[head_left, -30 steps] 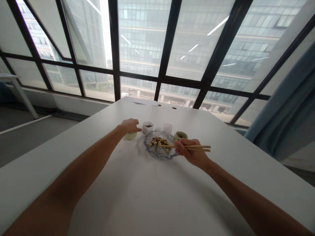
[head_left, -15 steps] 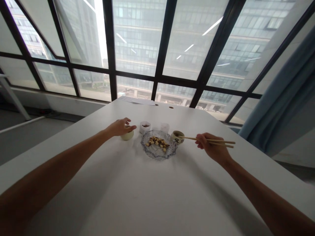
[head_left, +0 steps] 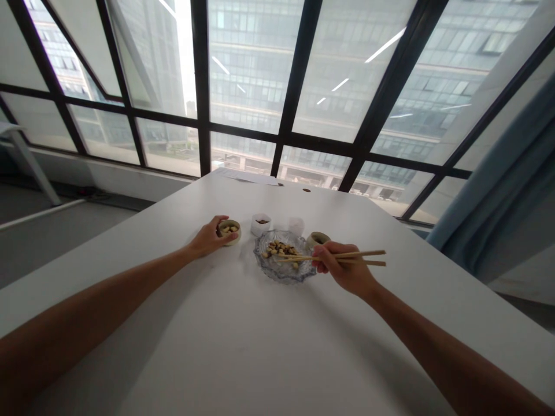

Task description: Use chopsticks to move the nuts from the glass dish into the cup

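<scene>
My left hand [head_left: 211,236] is wrapped round a small pale cup [head_left: 232,238] with light nut-like pieces in it. In my right hand [head_left: 342,267] is a pair of wooden chopsticks [head_left: 362,254]. Their tips reach over a scalloped clear glass plate [head_left: 284,277], at the pile of nuts [head_left: 280,249] on it; whether a piece is pinched between them is too small to tell. Just behind my right fingers stands another small cup [head_left: 318,237] with a dark inside, its lower part hidden by the hand.
Behind the plate stand a white cup [head_left: 261,225] with dark bits in it and a translucent white cup [head_left: 296,225]. Paper [head_left: 245,176] lies at the far edge of the white table [head_left: 243,341]. Windows rise beyond, and a blue curtain [head_left: 489,185] hangs at right.
My left hand has closed round the pale cup, which it hovered over before. My right hand has moved left, bringing the chopstick tips from the dark-insided cup to the nuts on the plate.
</scene>
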Demonstrator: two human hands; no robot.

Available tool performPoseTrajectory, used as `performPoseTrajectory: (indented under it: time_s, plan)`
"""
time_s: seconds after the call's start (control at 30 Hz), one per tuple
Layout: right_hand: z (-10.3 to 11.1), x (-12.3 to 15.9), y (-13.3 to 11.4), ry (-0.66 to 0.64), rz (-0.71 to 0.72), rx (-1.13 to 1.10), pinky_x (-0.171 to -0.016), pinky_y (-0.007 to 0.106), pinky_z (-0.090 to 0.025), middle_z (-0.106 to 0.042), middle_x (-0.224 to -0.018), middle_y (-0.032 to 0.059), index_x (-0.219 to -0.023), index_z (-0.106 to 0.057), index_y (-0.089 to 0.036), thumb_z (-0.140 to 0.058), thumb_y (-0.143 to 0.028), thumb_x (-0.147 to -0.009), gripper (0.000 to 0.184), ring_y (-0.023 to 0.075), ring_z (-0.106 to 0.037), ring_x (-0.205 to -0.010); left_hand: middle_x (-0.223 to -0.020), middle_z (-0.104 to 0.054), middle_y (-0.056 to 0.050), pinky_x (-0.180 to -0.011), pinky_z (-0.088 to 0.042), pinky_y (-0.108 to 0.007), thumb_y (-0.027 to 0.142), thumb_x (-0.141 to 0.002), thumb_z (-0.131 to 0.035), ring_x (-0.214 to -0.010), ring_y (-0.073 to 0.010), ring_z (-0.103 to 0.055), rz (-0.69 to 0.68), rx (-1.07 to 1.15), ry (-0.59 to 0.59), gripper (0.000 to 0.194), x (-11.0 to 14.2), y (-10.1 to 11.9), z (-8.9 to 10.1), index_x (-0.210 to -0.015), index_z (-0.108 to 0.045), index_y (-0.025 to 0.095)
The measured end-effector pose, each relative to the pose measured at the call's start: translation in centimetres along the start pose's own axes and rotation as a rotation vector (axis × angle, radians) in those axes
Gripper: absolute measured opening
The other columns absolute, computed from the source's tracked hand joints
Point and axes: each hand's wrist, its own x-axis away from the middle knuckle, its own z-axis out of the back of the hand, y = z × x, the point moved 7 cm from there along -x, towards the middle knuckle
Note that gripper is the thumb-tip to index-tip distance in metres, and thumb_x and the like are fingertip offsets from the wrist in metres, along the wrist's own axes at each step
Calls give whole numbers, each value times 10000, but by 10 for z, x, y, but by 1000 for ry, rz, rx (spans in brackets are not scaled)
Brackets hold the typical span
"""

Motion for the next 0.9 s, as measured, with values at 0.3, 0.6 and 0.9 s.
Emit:
performPoseTrajectory:
  time_s: [0.3, 0.6, 0.9]
  plan:
    - [-20, -15, 1, -56, -23, -20, -421, 248, -497, -676, -554, 44, -651, -701, -197, -641, -680, -855, 528, 155, -613, -456, -1189, -727, -125, -977, -552, -404, 680, -738, -681, -1046, -255, -702, -36, -26, 5, 723, 2, 5, -3, -1253, -547, 191]
    - [-24, -19, 4, -43, -33, -64, -433, 251, -526, -715, -617, 60, -682, -695, -199, -642, -686, -853, 519, 162, -640, -478, -1192, -722, -127, -976, -548, -398, 682, -748, -673, -1051, -253, -697, -32, -25, -1, 718, 3, 6, -2, -1257, -539, 194]
    - [-20, -14, 3, -21, 41, -38, -444, 260, -518, -705, -602, 50, -683, -688, -201, -605, -615, -924, 486, 162, -633, -472, -1187, -718, -133, -972, -543, -414, 689, -740, -670, -1044, -266, -693, -36, -9, 1, 728, 4, 6, -2, -1249, -543, 186]
